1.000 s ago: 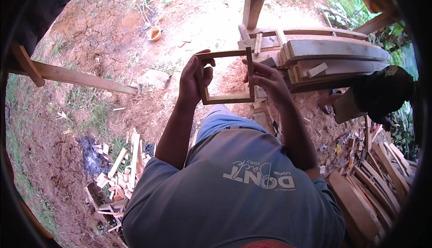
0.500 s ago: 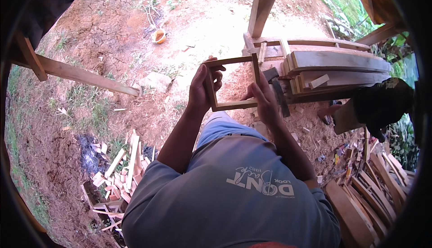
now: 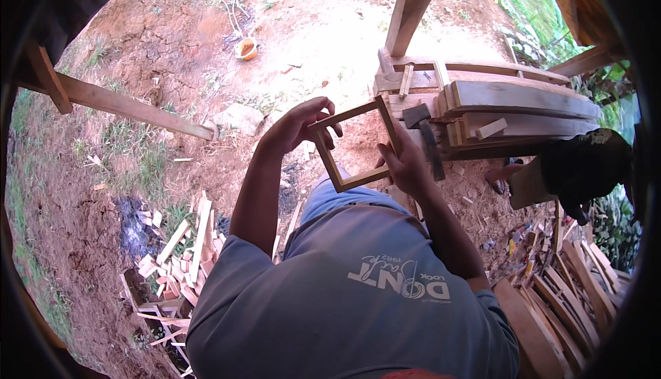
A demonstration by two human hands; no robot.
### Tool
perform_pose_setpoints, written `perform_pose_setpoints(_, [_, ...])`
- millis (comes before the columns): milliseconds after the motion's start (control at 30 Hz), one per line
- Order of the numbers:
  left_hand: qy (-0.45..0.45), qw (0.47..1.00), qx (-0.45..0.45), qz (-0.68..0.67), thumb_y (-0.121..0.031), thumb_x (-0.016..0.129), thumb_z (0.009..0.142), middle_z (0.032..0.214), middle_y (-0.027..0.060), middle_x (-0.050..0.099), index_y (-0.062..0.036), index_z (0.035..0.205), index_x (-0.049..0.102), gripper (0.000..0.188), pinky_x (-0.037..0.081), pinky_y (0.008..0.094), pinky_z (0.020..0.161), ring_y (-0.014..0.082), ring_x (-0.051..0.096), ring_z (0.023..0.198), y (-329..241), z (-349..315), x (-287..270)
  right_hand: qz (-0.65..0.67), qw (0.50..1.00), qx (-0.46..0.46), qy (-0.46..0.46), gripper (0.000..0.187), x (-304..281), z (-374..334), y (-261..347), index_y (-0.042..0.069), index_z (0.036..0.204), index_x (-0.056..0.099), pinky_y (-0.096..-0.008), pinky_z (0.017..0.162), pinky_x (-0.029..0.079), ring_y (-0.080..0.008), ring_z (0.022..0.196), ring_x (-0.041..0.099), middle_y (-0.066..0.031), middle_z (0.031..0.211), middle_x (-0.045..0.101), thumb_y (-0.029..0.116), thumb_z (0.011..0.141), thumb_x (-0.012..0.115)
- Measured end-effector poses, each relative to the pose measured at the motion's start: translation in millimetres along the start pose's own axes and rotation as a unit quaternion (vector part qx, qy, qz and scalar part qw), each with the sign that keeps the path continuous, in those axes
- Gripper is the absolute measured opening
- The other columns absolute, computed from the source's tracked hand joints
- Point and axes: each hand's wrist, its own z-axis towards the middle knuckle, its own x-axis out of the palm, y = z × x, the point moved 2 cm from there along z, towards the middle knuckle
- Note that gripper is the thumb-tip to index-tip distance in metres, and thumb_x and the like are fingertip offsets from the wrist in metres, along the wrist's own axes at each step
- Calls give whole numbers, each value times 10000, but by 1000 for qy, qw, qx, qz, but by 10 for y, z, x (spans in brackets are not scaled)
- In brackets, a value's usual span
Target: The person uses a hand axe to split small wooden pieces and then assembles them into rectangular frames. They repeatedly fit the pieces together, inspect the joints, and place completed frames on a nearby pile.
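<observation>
A small rectangular wooden frame (image 3: 365,182) is held up in front of me, tilted with its lower left corner dipping. My right hand (image 3: 405,160) is closed round its right side, with the thumb on the near face. At the upper left corner of the frame is my left hand (image 3: 297,125). Its fingers are apart and loosely bent, some of them partly behind the frame's edge; I cannot tell whether they touch it. Just beyond my right hand, a hammer (image 3: 416,114) with a dark head rests against the bench.
Stacked boards (image 3: 527,97) lie on a wooden bench at the right, beside an upright post (image 3: 412,11). Another person (image 3: 578,169) is close by on the right. Wood offcuts (image 3: 180,265) lie heaped at lower left, and curved planks (image 3: 544,317) at lower right. An orange-and-white bowl (image 3: 246,49) sits on the dirt.
The wooden frame has turned, its right side rising at the top and its lower left corner dropping nearer me. My left hand has loosened from the left side and shifted left.
</observation>
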Motion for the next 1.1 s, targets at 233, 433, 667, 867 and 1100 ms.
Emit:
perform_pose_setpoints(233, [-11, 895, 53, 442, -276, 858, 897, 1103, 167, 740, -27, 1540, 426, 813, 584, 359, 790, 235, 745, 930, -289, 12, 507, -28, 996, 18, 82, 649, 53, -84, -18, 125, 1648, 373, -330, 598, 524, -148, 673, 670, -104, 814, 656, 29, 1042, 584])
perform_pose_setpoints(433, [-105, 854, 175, 478, -108, 643, 1013, 1040, 217, 755, -107, 1480, 594, 470, 576, 425, 851, 314, 758, 950, -122, -5, 753, -22, 995, 47, 84, 632, 27, -143, 101, 94, 1624, 405, -380, 674, 537, -202, 682, 652, -150, 774, 650, 48, 1024, 601])
perform_pose_setpoints(667, [-118, 854, 134, 488, -100, 641, 1005, 1053, 221, 750, -95, 1478, 597, 475, 575, 415, 847, 310, 758, 956, -138, -55, 788, -45, 993, 63, 95, 639, 14, -148, 123, 85, 1623, 400, -397, 652, 513, -224, 647, 609, -141, 740, 618, 61, 1017, 600])
perform_pose_setpoints(867, [-132, 829, 177, 514, -91, 641, 993, 1049, 219, 751, -79, 1467, 603, 476, 571, 406, 825, 306, 752, 925, -26, -40, 728, -65, 992, 40, 98, 641, 22, -145, 46, 72, 1618, 404, -406, 660, 515, -235, 651, 615, -143, 740, 626, 66, 1010, 607])
perform_pose_setpoints(1100, [-125, 855, 112, 491, -81, 633, 998, 1049, 198, 757, -69, 1436, 629, 438, 567, 356, 830, 223, 733, 882, -124, -57, 774, -58, 993, 29, 98, 643, 24, -133, 73, 41, 1606, 414, -395, 669, 521, -213, 675, 623, -125, 765, 650, 67, 1004, 638])
